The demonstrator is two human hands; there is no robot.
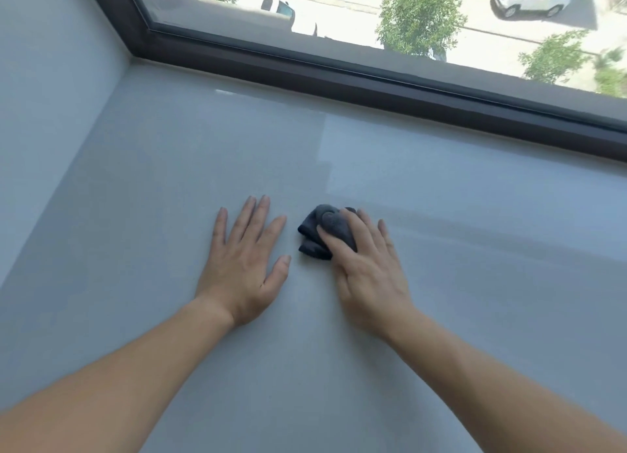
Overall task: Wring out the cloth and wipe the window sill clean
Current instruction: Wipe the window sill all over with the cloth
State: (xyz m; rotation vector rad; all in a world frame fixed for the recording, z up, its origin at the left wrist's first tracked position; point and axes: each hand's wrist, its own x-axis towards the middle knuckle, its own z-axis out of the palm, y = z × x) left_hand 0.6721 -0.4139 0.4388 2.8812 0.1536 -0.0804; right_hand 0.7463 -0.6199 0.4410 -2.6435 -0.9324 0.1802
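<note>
Right hand (368, 266) presses flat on the dark bunched cloth (322, 232), fingers straight over it, mid-sill (475, 317); left hand (242, 259) lies spread, palm down, holding nothing, just beside the cloth; dark window frame (373, 83) runs behind; cars and trees show outside.

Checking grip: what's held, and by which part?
Right hand presses on the right side of the grey cloth; left hand lies flat on the window sill, empty.
</note>
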